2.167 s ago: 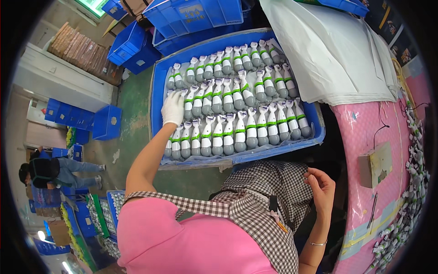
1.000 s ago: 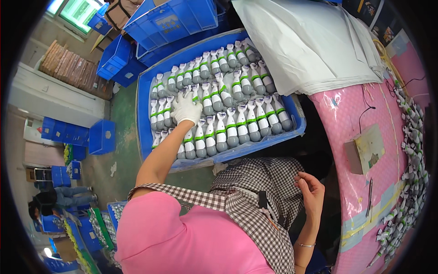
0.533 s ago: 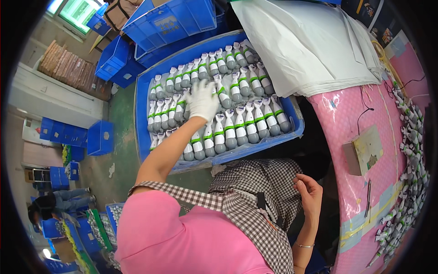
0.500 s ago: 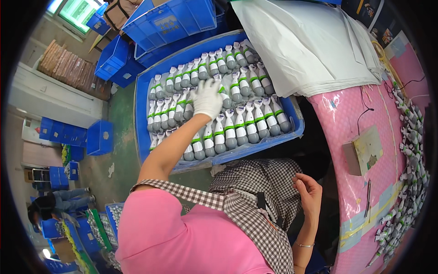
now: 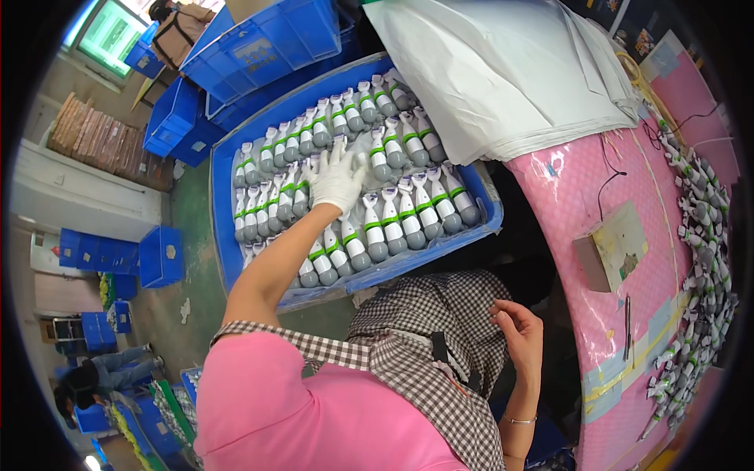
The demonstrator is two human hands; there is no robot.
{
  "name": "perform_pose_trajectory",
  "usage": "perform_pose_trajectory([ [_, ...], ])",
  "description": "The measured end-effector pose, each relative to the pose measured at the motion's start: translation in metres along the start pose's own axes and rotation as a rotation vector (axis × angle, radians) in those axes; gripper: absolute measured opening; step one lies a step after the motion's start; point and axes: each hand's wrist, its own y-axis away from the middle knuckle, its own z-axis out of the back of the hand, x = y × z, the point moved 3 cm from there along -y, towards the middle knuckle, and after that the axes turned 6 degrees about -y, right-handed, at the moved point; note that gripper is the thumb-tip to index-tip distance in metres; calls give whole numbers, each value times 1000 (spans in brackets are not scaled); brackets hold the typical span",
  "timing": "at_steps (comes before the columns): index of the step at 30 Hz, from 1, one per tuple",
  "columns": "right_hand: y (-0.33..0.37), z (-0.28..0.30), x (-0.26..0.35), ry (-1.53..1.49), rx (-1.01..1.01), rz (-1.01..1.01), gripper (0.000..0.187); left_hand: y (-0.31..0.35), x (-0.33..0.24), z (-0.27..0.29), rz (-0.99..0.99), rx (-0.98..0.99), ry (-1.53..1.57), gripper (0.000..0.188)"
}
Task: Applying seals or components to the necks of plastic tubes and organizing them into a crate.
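My left hand [image 5: 336, 179], in a white glove, reaches into a large blue crate [image 5: 493, 224]. Its fingers are spread over the middle row of white pieces with grey rounded ends and green bands [image 5: 380, 157]. The fingertips rest among these pieces; what lies under the palm is hidden. Just right of the glove, a gap in the row shows clear plastic film [image 5: 361, 151]. My bare right hand [image 5: 520, 330] hovers near my checked apron, fingers loosely curled toward the thumb. Nothing shows in it.
Right of me, a pink-covered table [image 5: 542, 188] carries white sheets [image 5: 503, 71], a box-like block [image 5: 611, 247], a dark pen-like tool [image 5: 627, 328] and a heap of similar pieces [image 5: 699, 259]. More blue crates [image 5: 263, 55] stand behind. Other people [image 5: 177, 31] are farther off.
The whole view has shifted, so the scene sits farther left. My left hand has moved slightly left along the row; the piece beside its right edge no longer shows there. My right hand barely differs.
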Motion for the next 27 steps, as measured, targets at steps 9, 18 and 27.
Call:
perform_pose_trajectory([
  [9,27,33,107,236,105,243,20,12,18,-5,-35,56,-37,57],
  [18,-31,359,153,292,-1258,548,40,-18,25,8,-176,192,141,50],
  [27,-33,338,211,1244,-1595,371,37,-2,-66,86,-353,-79,710,38],
])
